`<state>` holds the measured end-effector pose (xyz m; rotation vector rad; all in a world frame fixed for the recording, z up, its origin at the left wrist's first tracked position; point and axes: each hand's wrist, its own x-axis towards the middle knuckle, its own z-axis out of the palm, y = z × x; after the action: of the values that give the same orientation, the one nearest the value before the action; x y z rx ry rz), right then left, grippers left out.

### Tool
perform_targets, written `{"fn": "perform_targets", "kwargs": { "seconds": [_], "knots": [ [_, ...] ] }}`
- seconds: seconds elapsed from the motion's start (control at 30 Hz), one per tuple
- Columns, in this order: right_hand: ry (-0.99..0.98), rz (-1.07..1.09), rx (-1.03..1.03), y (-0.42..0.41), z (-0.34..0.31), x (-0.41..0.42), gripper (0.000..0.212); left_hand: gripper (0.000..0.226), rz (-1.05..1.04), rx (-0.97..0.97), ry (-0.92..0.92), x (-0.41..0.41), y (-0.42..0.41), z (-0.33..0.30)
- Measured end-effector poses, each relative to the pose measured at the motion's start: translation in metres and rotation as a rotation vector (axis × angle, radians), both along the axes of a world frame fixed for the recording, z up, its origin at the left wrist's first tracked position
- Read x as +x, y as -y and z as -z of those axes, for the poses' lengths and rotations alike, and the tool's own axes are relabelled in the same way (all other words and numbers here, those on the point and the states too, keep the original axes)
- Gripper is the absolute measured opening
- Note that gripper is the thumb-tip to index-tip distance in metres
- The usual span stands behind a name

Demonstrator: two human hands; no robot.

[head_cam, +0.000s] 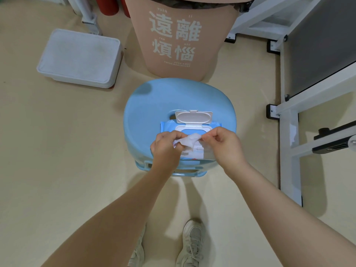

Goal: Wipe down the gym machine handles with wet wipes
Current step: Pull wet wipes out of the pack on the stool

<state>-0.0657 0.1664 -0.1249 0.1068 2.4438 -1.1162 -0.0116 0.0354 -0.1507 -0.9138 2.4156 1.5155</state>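
A blue pack of wet wipes (169,127) lies on a light blue plastic stool (150,105), its white flip lid (193,117) standing open. Just above the pack, a crumpled white wet wipe (189,140) is held between both hands. My left hand (165,149) pinches its left side, and my right hand (224,145) pinches its right end with thumb and forefinger. The near part of the pack is hidden under my hands. No machine handle is plainly in view.
A pink waste bin (183,41) with white characters stands behind the stool. A white lidded box (81,58) lies on the floor at left. White gym machine frames (289,135) run along the right. My shoes (192,241) are below.
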Motion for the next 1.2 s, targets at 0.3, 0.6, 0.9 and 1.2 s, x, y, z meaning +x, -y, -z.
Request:
{"fn": "perform_targets", "kwargs": {
  "seconds": [0.3,0.6,0.9,1.2],
  "knots": [
    [-0.186,-0.198,0.313,0.011,-0.008,-0.003,0.011,0.005,-0.192,0.201,-0.065,-0.006,-0.006,-0.006],
    [-0.022,-0.072,0.109,0.006,-0.007,-0.002,0.023,0.013,-0.095,-0.027,-0.092,-0.007,-0.020,-0.002],
    [0.106,-0.042,-0.185,-0.004,-0.004,-0.005,0.021,0.031,0.136,-0.092,-0.103,-0.008,-0.011,0.000],
    [0.018,-0.001,-0.201,-0.009,-0.002,-0.009,0.023,0.022,0.175,-0.266,-0.226,-0.007,-0.003,0.009]
  ]
}}
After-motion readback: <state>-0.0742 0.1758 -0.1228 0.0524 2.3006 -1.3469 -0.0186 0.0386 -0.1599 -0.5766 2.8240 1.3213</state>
